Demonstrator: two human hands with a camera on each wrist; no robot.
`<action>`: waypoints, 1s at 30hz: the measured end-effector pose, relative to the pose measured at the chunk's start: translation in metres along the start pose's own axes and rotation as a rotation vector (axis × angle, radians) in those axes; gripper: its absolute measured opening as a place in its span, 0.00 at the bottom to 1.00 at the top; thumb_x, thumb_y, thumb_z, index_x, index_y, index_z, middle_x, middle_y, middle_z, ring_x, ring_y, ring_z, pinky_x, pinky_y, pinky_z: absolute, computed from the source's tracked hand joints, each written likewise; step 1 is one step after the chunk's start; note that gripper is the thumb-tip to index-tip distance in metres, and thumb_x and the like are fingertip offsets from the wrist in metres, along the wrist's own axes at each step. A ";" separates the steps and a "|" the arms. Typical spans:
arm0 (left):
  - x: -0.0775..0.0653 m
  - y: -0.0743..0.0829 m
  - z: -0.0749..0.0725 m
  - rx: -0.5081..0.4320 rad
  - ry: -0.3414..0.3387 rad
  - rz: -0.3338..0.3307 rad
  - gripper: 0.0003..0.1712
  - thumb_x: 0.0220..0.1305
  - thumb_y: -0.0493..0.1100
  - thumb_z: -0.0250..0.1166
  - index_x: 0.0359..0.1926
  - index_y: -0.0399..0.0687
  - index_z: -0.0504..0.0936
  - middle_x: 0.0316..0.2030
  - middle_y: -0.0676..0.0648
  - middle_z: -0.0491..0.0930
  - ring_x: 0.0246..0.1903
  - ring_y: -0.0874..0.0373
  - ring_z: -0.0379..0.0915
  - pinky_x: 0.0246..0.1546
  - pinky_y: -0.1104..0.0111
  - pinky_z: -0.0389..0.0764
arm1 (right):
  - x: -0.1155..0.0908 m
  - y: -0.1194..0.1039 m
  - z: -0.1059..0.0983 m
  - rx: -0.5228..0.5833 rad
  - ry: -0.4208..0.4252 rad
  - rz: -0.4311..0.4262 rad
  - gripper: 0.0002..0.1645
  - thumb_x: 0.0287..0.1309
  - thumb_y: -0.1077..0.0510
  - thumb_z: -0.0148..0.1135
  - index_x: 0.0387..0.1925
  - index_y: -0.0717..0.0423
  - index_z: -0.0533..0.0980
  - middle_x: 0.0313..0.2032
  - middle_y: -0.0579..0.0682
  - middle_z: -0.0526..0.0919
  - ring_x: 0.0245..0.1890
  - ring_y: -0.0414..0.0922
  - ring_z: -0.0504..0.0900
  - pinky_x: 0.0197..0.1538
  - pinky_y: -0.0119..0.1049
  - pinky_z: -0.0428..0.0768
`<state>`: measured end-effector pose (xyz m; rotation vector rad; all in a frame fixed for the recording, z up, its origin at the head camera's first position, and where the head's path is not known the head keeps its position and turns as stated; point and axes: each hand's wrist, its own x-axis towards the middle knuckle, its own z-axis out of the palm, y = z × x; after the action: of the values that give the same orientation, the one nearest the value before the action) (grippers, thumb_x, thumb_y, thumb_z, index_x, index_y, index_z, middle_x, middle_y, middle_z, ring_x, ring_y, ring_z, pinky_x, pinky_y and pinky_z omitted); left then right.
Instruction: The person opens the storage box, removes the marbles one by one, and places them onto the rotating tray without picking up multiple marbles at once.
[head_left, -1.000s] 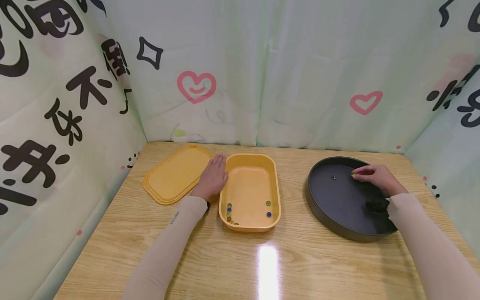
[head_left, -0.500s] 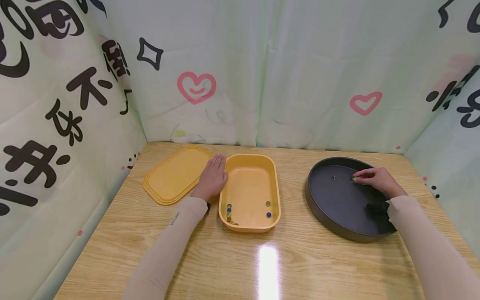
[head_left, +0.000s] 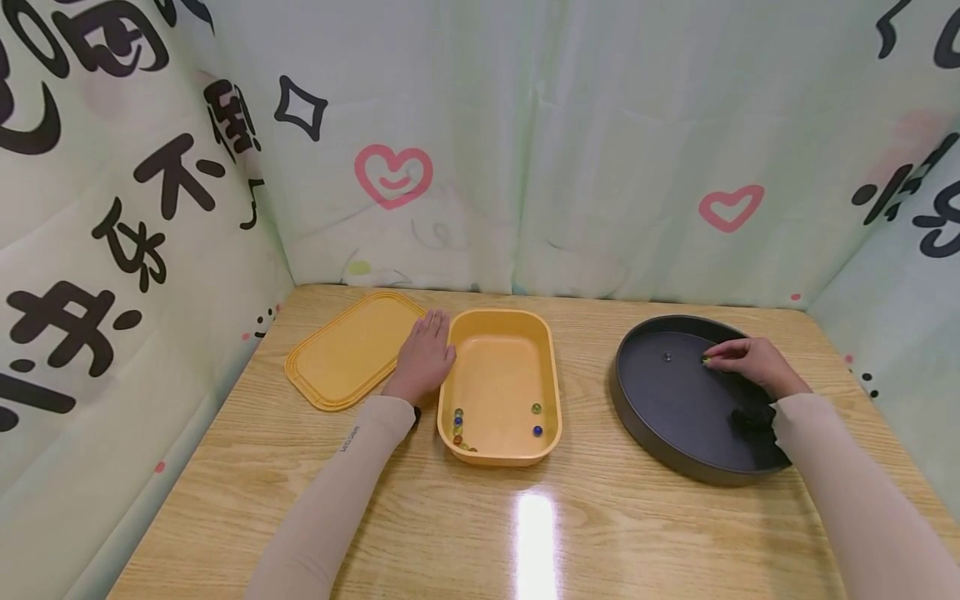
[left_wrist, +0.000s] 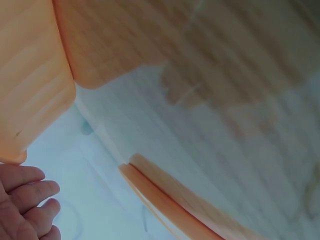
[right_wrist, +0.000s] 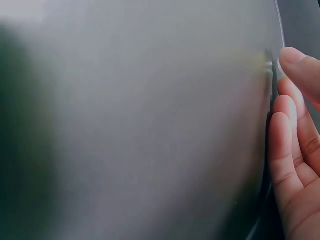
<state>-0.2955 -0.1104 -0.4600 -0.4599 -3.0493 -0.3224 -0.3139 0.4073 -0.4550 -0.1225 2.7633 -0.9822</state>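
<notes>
My right hand [head_left: 753, 364] reaches over the round dark grey tray [head_left: 686, 425], thumb and fingertips pinching a small yellow-green glass marble [head_left: 706, 359] close to the tray floor. In the right wrist view the thumb [right_wrist: 302, 70] and fingers almost meet, and the marble is barely visible. Another clear marble [head_left: 667, 357] lies in the tray, left of that hand. With fingers straight, my left hand [head_left: 424, 362] rests against the left side of the yellow box [head_left: 498, 367]. Several coloured marbles [head_left: 458, 422] lie along the box's left front corner, and a blue marble [head_left: 537, 431] and a green one [head_left: 536, 408] sit at its right.
A flat yellow lid [head_left: 352, 350] lies on the wooden table [head_left: 600, 533], left of the box and partly behind the left hand. Printed curtains [head_left: 615, 150] stand at the back and both sides. Light reflects off the table's front.
My right hand has dipped slightly with the marble between its fingertips. The left hand, box, lid and other marbles stay in place.
</notes>
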 end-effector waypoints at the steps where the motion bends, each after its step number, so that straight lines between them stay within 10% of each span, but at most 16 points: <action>1: 0.000 0.000 0.000 -0.001 -0.003 0.000 0.32 0.72 0.46 0.44 0.71 0.33 0.53 0.71 0.37 0.54 0.73 0.47 0.44 0.74 0.57 0.46 | 0.000 0.000 0.000 -0.006 0.004 -0.003 0.28 0.56 0.50 0.65 0.47 0.71 0.77 0.31 0.45 0.87 0.28 0.23 0.74 0.32 0.22 0.74; 30: 0.000 0.000 0.000 -0.015 -0.002 -0.003 0.32 0.72 0.46 0.44 0.70 0.33 0.53 0.71 0.36 0.53 0.73 0.45 0.44 0.73 0.55 0.46 | -0.011 -0.031 -0.006 -0.085 0.080 -0.063 0.25 0.59 0.53 0.62 0.50 0.71 0.75 0.39 0.64 0.84 0.27 0.20 0.73 0.33 0.18 0.73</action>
<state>-0.2954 -0.1101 -0.4596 -0.4574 -3.0515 -0.3455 -0.3039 0.3881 -0.4290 -0.1881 2.8914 -0.9029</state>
